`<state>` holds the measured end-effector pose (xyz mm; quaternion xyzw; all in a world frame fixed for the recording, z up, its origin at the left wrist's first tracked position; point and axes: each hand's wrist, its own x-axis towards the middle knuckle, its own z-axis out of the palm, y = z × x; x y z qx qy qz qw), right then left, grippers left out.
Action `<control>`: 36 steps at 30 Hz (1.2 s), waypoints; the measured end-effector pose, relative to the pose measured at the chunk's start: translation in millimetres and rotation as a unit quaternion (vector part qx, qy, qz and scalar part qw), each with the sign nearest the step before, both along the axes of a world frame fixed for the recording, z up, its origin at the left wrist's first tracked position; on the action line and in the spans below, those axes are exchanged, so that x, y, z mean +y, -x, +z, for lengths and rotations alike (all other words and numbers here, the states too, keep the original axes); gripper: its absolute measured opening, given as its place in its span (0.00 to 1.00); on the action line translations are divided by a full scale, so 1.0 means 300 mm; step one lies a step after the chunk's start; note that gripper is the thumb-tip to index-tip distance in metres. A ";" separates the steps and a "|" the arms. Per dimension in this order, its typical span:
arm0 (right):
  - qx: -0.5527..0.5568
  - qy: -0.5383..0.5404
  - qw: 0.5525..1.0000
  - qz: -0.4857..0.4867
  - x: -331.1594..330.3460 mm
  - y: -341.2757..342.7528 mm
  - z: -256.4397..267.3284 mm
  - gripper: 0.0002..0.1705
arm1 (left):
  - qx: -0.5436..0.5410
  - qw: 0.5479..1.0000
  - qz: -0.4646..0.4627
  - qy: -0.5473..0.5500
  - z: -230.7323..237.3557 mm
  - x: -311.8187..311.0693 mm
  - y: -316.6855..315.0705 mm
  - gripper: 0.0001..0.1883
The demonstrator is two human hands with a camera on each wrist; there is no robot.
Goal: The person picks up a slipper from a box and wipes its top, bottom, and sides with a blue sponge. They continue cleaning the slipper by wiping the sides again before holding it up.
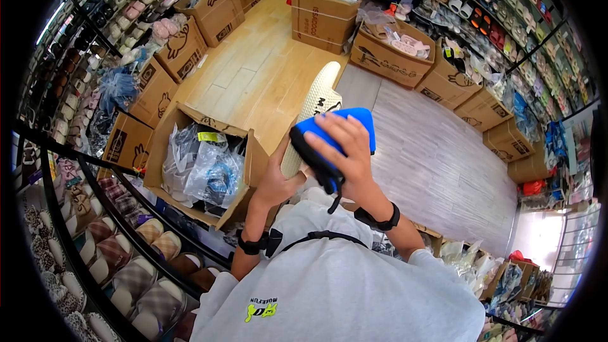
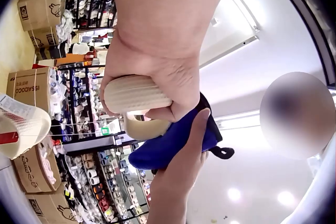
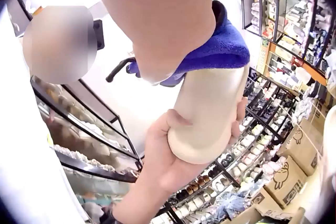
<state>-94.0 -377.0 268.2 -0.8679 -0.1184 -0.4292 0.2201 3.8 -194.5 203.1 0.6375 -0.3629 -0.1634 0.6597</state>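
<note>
A cream slipper (image 1: 320, 96) with a dimpled surface and black lettering is held up in front of the chest. My left hand (image 1: 277, 176) grips its heel end; in the right wrist view the fingers and thumb wrap around the slipper's rounded heel (image 3: 198, 142). Over the slipper, my right hand (image 1: 345, 152) holds a blue plush cloth (image 1: 360, 119) with black trim and a black loop, thumb on one side (image 2: 197, 134). The cloth lies against the slipper in the right wrist view. Another cream slipper (image 2: 29, 129) with a paper tag shows in the left wrist view.
An open carton (image 1: 253, 168) of plastic-wrapped goods stands by the left arm. More cartons (image 1: 392, 57) line both sides of the floor (image 1: 437, 145). Shelves of slippers (image 1: 136, 285) rise close at the left, and tall racks (image 1: 532, 31) stand at the right.
</note>
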 end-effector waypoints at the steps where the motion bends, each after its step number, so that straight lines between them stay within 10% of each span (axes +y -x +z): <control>1: -0.010 -0.027 1.000 -0.004 0.006 -0.005 0.002 0.35 | 0.038 0.999 -0.011 0.018 0.025 -0.015 -0.004 0.51; 6: -0.011 0.003 1.000 -0.026 0.072 0.032 -0.071 0.32 | -0.057 0.997 -0.025 0.036 0.047 -0.008 -0.002 0.53; 8: -0.022 0.078 0.996 -0.025 0.069 0.030 -0.100 0.30 | 0.076 0.996 -0.045 0.009 0.002 0.011 -0.001 0.55; 16: -0.031 -0.171 0.985 -0.002 0.019 -0.007 -0.011 0.31 | -0.002 1.000 -0.030 0.006 0.065 -0.008 -0.016 0.54; 22: -0.018 0.150 0.988 -0.010 0.034 0.026 -0.052 0.29 | 0.066 0.996 -0.051 -0.023 -0.028 0.010 -0.004 0.42; 26: -0.049 -0.039 0.998 -0.022 -0.012 -0.009 0.001 0.34 | 0.024 0.999 -0.048 0.001 0.028 -0.018 0.000 0.51; 32: -0.034 0.155 0.987 -0.026 0.039 0.032 -0.055 0.30 | -0.011 0.999 -0.041 -0.003 -0.086 0.005 -0.007 0.41; 36: -0.012 0.065 0.998 -0.007 0.018 0.024 0.008 0.30 | 0.013 1.000 -0.015 -0.020 -0.042 0.008 0.012 0.41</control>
